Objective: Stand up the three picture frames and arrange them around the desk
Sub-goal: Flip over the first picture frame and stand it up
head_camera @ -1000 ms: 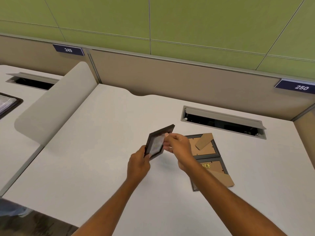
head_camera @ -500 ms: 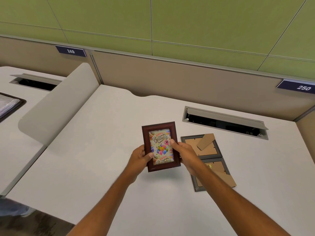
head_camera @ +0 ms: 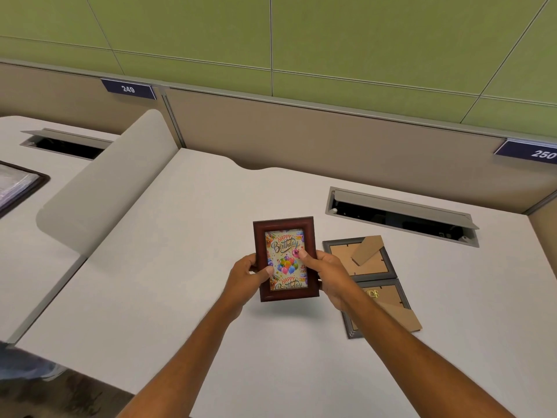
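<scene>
A dark red wooden picture frame (head_camera: 284,227) with a "Happy Birthday" balloon card faces me, upright above the white desk (head_camera: 180,267). My left hand (head_camera: 248,277) grips its left edge and my right hand (head_camera: 327,274) grips its right edge, thumbs on the front. Two grey frames lie face down just right of my hands: the far one (head_camera: 340,245) with its cardboard stand flipped up, the near one (head_camera: 398,292) partly hidden under my right forearm, its stand sticking out to the right.
An open cable hatch (head_camera: 401,215) is sunk in the desk behind the grey frames. A beige partition (head_camera: 331,131) closes the back. A curved divider panel (head_camera: 99,191) stands at the left, with a dark frame (head_camera: 18,188) on the neighbouring desk.
The red frame turned from edge-on to face me, then stayed in both hands, raised slightly. The grey frames have not moved.
</scene>
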Motion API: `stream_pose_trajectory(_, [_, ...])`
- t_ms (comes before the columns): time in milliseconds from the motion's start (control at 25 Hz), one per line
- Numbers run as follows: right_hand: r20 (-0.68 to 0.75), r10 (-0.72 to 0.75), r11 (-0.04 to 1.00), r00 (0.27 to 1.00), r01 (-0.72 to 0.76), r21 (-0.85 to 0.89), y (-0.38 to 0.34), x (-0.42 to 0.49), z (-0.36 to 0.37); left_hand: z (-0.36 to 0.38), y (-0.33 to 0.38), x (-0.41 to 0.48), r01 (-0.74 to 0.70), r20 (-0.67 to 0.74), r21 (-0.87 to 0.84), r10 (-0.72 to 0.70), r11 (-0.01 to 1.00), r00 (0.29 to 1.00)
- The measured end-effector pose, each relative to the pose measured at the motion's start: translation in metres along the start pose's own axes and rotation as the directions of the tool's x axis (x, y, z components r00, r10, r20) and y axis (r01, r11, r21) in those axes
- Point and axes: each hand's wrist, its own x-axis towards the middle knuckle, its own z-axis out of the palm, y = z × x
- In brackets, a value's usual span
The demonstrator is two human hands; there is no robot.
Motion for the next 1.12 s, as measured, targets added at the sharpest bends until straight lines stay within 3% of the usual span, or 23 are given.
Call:
stream_pose_trajectory(680, [0.040, 0.037, 0.996, 0.999, -0.040, 0.082, -0.002, 0.025, 0.014, -0.012, -0.001, 0.025, 0.030, 0.130, -0.091, -0.018, 0.995, 0.991])
stream_pose_trajectory(1120, [-0.029, 0.031, 0.988, 0.999, -0.026, 0.155, -0.014, 0.057, 0.029, -0.024, -0.012, 0.079, 0.052, 0.125, -0.015, -0.050, 0.999, 0.991])
